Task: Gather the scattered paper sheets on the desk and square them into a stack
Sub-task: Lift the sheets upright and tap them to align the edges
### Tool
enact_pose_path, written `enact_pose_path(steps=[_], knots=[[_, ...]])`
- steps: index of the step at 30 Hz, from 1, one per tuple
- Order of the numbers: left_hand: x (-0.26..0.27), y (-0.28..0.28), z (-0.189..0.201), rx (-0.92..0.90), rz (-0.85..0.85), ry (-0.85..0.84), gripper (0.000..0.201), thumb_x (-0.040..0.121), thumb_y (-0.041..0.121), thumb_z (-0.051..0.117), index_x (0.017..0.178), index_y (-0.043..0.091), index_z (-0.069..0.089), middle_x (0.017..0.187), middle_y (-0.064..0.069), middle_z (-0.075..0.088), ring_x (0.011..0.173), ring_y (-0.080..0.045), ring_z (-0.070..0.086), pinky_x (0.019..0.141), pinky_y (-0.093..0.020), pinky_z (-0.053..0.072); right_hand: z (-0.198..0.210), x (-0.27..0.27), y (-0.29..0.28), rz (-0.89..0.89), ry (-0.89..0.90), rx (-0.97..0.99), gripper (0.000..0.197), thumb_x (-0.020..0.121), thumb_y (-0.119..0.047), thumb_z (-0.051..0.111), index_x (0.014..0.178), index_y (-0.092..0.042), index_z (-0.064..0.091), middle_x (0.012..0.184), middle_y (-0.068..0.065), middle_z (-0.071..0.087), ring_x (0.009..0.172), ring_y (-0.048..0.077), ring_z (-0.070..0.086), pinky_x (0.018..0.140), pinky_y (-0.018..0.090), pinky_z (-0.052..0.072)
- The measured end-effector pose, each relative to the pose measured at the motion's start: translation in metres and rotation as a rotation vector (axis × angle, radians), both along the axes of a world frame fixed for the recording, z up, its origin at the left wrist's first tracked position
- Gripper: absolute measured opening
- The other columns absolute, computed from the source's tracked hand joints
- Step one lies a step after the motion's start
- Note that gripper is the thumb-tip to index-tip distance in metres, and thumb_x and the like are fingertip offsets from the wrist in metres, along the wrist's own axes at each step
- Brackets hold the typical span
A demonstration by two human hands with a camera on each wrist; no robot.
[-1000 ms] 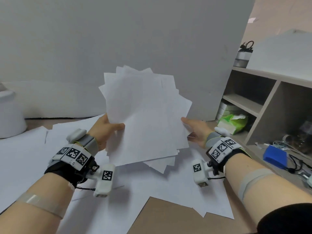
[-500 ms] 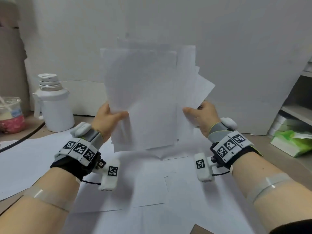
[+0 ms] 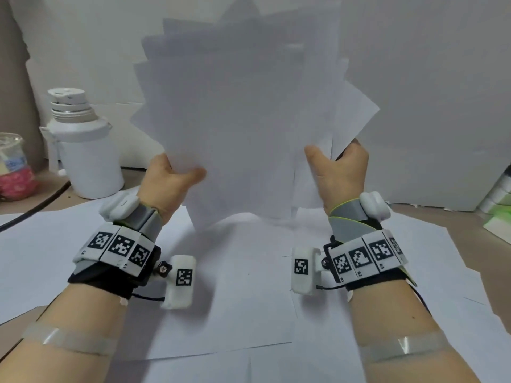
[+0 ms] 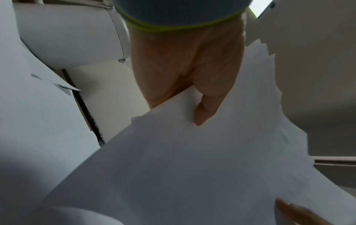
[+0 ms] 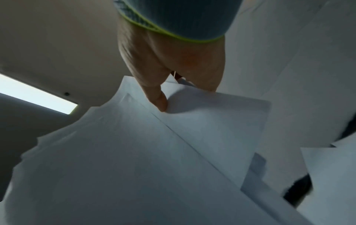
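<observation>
An uneven bundle of white paper sheets (image 3: pixel 249 120) stands upright in the air above the desk, its edges fanned out of line. My left hand (image 3: pixel 171 178) pinches its lower left edge, thumb in front, and my right hand (image 3: pixel 334 167) pinches the lower right edge the same way. The fingers behind the paper are hidden. In the left wrist view the bundle (image 4: pixel 192 159) fills the frame under my left thumb (image 4: pixel 202 112). The right wrist view shows the bundle (image 5: pixel 134 152) under my right thumb (image 5: pixel 158 99). Several more loose sheets (image 3: pixel 243 286) lie flat on the desk below.
A white thermos jug (image 3: pixel 80 145) stands at the back left, with a clear cup (image 3: pixel 13 167) and a dark cable (image 3: pixel 30 214) further left. A white wall panel (image 3: pixel 428 106) closes the back. Green and white packs (image 3: pixel 500 214) lie at the right edge.
Both hands have raised the bundle from a tilted hold to upright in front of the wall panel. The head view has swung left, away from the shelf unit.
</observation>
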State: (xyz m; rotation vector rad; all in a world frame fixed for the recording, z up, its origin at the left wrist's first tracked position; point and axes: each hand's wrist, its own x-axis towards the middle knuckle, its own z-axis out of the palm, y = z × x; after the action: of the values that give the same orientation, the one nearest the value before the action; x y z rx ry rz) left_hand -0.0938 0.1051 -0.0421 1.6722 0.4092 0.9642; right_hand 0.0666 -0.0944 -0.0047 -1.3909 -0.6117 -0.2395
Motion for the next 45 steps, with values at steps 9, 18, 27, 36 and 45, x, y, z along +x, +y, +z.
enact_pose_path(steps=[9,18,27,36,45], knots=[[0.007,-0.001,0.005,-0.031,0.107,-0.096,0.045,0.072,0.018,0.075,0.113,0.012,0.059,0.101,0.007,0.072,0.089,-0.004,0.070,0.077,-0.022,0.055,-0.017,0.007,-0.002,0.064,-0.003,-0.069,0.024,0.081,-0.003,0.072,0.084,-0.026,0.064,0.074,-0.021,0.069,0.067,-0.008,0.065,0.064,0.010,0.049],[0.008,-0.025,0.032,0.207,0.184,-0.137,0.032,0.084,0.006,0.070,0.114,0.011,0.063,0.100,0.011,0.070,0.088,-0.001,0.068,0.081,-0.023,0.056,-0.004,0.004,-0.013,0.041,-0.094,-0.075,0.011,0.084,-0.011,0.076,0.081,-0.019,0.069,0.064,-0.019,0.069,0.060,-0.006,0.061,0.063,0.012,0.046],[0.000,-0.016,0.031,0.108,0.058,-0.148,0.051,0.082,0.011,0.073,0.129,0.013,0.052,0.122,0.001,0.069,0.111,-0.014,0.067,0.100,-0.042,0.052,-0.004,0.003,-0.013,0.103,-0.101,-0.175,0.017,0.078,-0.012,0.078,0.088,-0.015,0.064,0.081,-0.009,0.075,0.074,0.006,0.069,0.072,0.034,0.059],[0.004,-0.018,0.031,0.201,0.050,-0.241,0.037,0.086,-0.004,0.065,0.113,0.021,0.061,0.107,0.002,0.071,0.098,-0.016,0.068,0.094,-0.043,0.055,-0.002,0.006,-0.013,0.069,-0.076,-0.118,0.011,0.080,-0.008,0.075,0.084,-0.008,0.065,0.085,0.011,0.073,0.073,0.012,0.063,0.073,0.035,0.056],[0.007,-0.021,0.028,0.165,-0.039,-0.181,0.043,0.082,0.009,0.069,0.119,0.026,0.055,0.117,0.003,0.068,0.110,-0.014,0.066,0.097,-0.034,0.053,-0.009,0.008,-0.011,0.055,0.010,-0.269,0.032,0.069,-0.027,0.076,0.091,-0.009,0.063,0.091,0.006,0.075,0.087,0.030,0.071,0.081,0.050,0.058]])
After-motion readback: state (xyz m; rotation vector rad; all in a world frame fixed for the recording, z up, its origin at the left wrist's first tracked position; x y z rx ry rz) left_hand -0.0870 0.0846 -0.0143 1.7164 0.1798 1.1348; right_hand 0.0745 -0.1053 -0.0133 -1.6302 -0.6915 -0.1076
